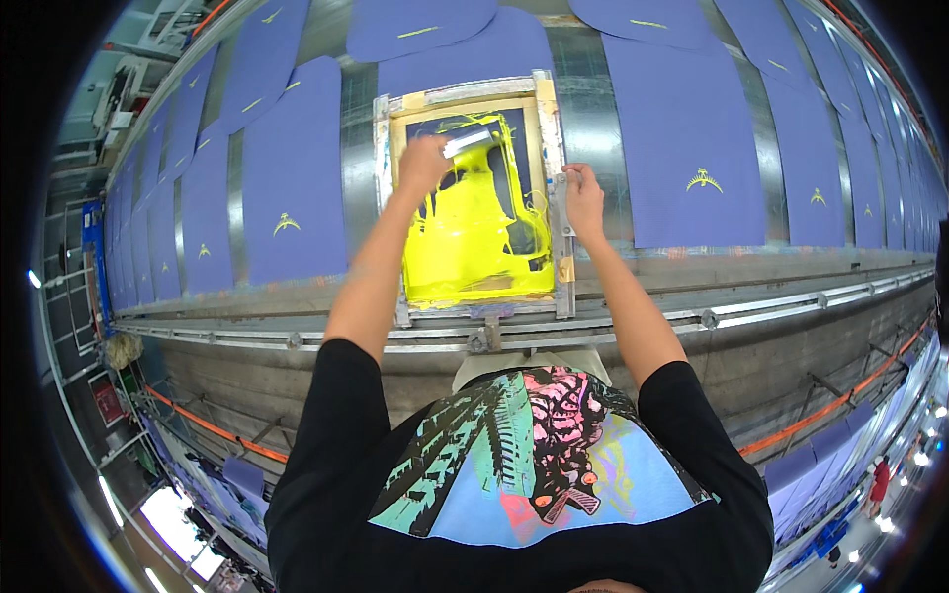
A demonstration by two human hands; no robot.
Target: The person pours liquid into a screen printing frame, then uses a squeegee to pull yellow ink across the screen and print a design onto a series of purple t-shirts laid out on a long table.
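A screen-printing frame (pixel 384 148) lies on the long table in front of me, its mesh thickly smeared with bright yellow ink (pixel 455 252). Dark patches of the mesh show through at the top and right. My left hand (pixel 423 163) is closed around the end of a squeegee (pixel 470 143), which lies across the upper part of the screen. At the frame's right side, my right hand (pixel 584 201) has its fingers closed on the outer edge. Purple fabric (pixel 465 61) runs out from beneath the frame at the far side.
Purple fabric panels (pixel 682 148) lie in a row along the metal table, several with small yellow printed motifs. A metal rail (pixel 761 314) runs along the near table edge. Behind me are orange rails (pixel 806 415) and another table of purple panels; a person in red (pixel 879 482) stands far right.
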